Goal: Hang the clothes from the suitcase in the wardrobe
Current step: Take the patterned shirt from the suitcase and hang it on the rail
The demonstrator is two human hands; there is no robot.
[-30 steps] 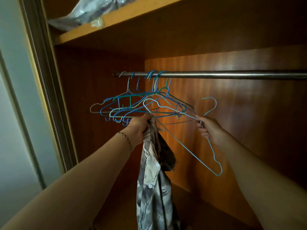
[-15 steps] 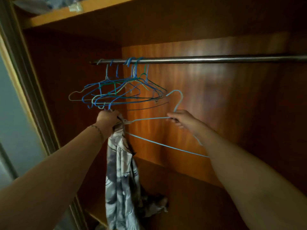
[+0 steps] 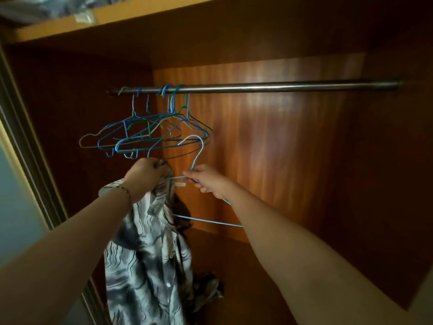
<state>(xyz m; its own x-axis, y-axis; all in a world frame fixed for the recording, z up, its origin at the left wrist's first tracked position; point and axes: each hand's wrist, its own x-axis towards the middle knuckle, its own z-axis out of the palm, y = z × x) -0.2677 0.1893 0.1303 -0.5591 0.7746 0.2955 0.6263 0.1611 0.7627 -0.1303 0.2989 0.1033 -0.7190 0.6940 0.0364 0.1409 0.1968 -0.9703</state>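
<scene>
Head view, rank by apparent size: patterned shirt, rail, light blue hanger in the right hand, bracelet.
1. Patterned shirt: biggest area in frame, though it hangs nearest the camera.
2. Rail: longest span, but thin; whether it outranks the shirt depends on length versus area.
3. Light blue hanger: partly hidden by shirt and arm.
4. Bracelet: smallest.

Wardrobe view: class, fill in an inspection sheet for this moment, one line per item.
Surface: wooden wardrobe, metal rail across it.
Job's things: patterned shirt hangs from the left hand; light blue hanger off the rail.
Clutter: bunch of wire hangers at the rail's left end.
Grips: left hand grips the shirt; right hand pinches the hanger.
Cables: nothing seen.
Surroundings: shelf above, blurred items on it.
</scene>
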